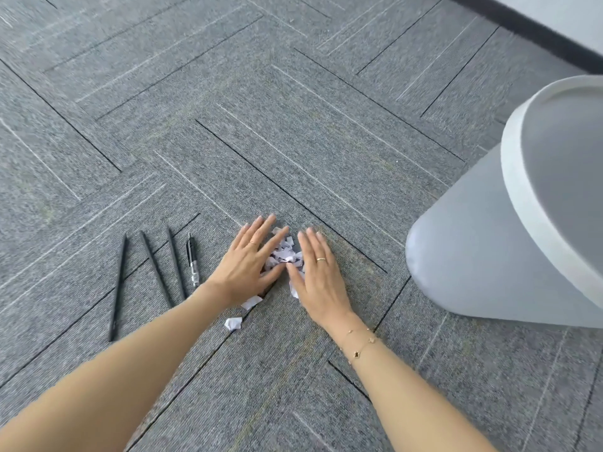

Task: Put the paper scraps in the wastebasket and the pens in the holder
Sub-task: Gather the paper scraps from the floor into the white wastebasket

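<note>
A small heap of white paper scraps (pixel 283 254) lies on the grey carpet between my two hands. My left hand (pixel 249 264) rests flat on the heap's left side, fingers spread. My right hand (pixel 318 272) lies flat on its right side, fingers together. Both hands touch the scraps and hold nothing. Two loose scraps (pixel 233 322) lie nearer to me, by my left wrist. Several pens lie on the carpet to the left: three slim black ones (pixel 156 269) and a black-and-clear click pen (pixel 192 259). A grey wastebasket (pixel 489 243) with a pale rim stands at the right. No pen holder is in view.
Grey patterned carpet tiles (pixel 228 125) cover the floor all around. A white wall with a black skirting strip (pixel 538 31) runs across the top right corner, behind the wastebasket.
</note>
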A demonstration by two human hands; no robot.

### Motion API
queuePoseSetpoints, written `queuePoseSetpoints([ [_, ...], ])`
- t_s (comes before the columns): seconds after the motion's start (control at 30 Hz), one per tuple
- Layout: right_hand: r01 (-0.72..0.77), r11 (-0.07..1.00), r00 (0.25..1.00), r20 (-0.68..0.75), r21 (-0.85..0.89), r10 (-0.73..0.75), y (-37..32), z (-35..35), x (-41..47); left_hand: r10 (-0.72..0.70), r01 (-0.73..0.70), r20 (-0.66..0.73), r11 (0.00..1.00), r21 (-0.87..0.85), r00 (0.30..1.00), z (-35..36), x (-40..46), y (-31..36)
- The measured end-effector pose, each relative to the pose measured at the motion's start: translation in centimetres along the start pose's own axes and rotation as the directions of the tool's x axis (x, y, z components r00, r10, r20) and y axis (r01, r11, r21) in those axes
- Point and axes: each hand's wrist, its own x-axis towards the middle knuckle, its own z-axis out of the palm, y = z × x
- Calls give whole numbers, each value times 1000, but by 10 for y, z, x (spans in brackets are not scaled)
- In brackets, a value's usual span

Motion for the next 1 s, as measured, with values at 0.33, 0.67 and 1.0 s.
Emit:
queuePoseSetpoints([
  [0.33,29,999,995,-96,-34,-32,3,8,-22,119,-122,-41,988,-97,992,8,-20,1],
  [0.67,94,994,993,-70,-58,-98,6,16,-35,137,-130,29,974,-187,990,6,-69,2],
  [1.0,171,985,974,-152,22,-166,5,10,-4,36,-37,-144,999,-6,989,9,-31,2],
])
